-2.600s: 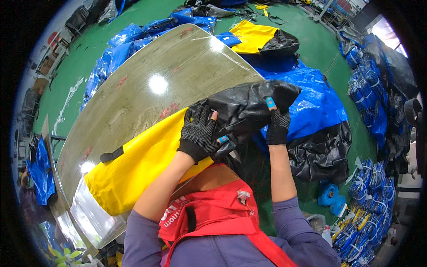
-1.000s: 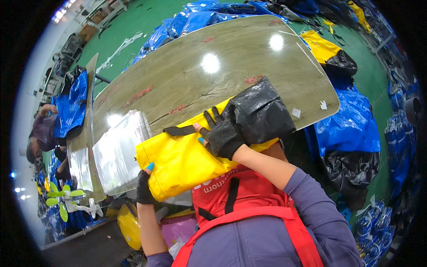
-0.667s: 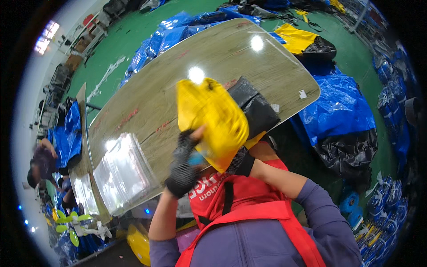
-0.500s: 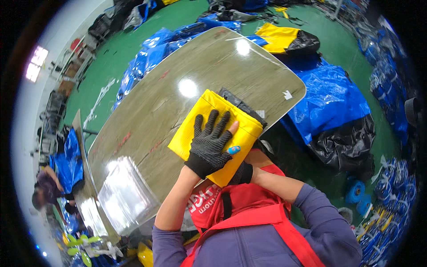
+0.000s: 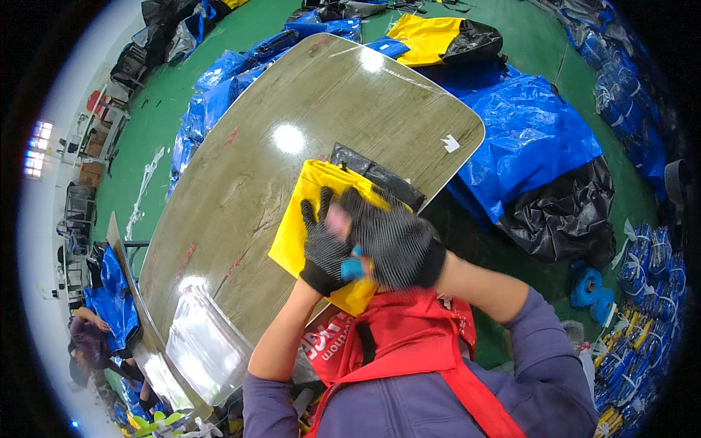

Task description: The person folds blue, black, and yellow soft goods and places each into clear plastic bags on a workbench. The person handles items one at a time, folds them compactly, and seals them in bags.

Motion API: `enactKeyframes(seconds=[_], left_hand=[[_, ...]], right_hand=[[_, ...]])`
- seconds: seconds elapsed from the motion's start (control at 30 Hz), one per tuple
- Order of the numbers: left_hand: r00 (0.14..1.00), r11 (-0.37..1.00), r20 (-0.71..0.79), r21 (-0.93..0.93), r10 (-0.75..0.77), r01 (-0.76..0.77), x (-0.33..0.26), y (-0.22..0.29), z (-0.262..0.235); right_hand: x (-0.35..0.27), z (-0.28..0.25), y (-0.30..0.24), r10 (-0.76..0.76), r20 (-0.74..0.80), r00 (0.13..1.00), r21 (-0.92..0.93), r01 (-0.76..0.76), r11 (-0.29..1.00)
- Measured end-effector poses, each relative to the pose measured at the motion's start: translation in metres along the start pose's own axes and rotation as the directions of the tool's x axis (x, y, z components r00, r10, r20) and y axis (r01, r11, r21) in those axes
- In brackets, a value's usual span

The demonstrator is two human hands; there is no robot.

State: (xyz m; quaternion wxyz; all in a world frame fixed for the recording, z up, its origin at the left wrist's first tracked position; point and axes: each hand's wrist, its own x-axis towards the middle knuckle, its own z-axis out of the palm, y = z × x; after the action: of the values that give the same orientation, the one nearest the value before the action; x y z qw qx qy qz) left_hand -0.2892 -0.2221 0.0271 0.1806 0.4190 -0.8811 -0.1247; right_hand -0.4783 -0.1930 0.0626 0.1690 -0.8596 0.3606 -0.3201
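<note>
A folded yellow sheet [image 5: 288, 241] lies on the near right part of the wood-look table [image 5: 234, 168], with a folded black piece [image 5: 376, 174] along its far right side. My left hand [image 5: 323, 244], in a black ribbed glove with bare thumb, rests flat on the yellow sheet, fingers stretched out. A bright blue band wraps something beside the left thumb, partly covered. My right hand [image 5: 398, 244], gloved alike, is over the sheet's right part, close against the left hand. Motion smears its fingers, so their grip cannot be read.
A stack of clear plastic sleeves [image 5: 208, 350] lies at the table's near left. Blue and black bags [image 5: 533, 160] spread over the green floor to the right, a yellow and black one [image 5: 427, 40] beyond. Bundled blue straps [image 5: 646, 285] line the right. Another person [image 5: 87, 339] is at far left.
My right hand has come up from below the sheet's near edge to lie over its right part beside my left hand. The left hand stays on the sheet. The whole view has shifted slightly.
</note>
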Motion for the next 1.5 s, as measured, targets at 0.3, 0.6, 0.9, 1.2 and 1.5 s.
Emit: enactKeyframes(seconds=[0.3, 0.6, 0.9, 1.2, 1.5], left_hand=[[0.995, 0.994, 0.005, 0.04, 0.098, -0.098, 0.073, -0.053, -0.002], [0.915, 0.015, 0.403, -0.915, -0.016, 0.404, 0.01, -0.068, 0.003], [0.506, 0.449, -0.046, -0.536, -0.861, 0.715, -0.13, -0.001, 0.016], [0.344, 0.386, -0.683, 0.097, -0.645, 0.917, -0.382, -0.16, -0.098], [0.715, 0.872, -0.557, -0.037, -0.423, 0.488, -0.235, -0.129, -0.031]], right_hand=[[-0.024, 0.048, 0.082, -0.066, -0.079, 0.995, -0.159, 0.053, 0.986], [-0.031, -0.008, 0.075, -0.282, 0.003, 0.959, -0.043, 0.282, 0.958], [-0.035, 0.069, 0.065, 0.515, 0.298, 0.804, 0.782, -0.515, 0.352], [-0.019, 0.066, 0.094, 0.465, 0.542, 0.701, 0.654, -0.698, 0.291], [-0.028, 0.056, 0.094, 0.438, 0.507, 0.742, 0.772, -0.618, 0.152]])
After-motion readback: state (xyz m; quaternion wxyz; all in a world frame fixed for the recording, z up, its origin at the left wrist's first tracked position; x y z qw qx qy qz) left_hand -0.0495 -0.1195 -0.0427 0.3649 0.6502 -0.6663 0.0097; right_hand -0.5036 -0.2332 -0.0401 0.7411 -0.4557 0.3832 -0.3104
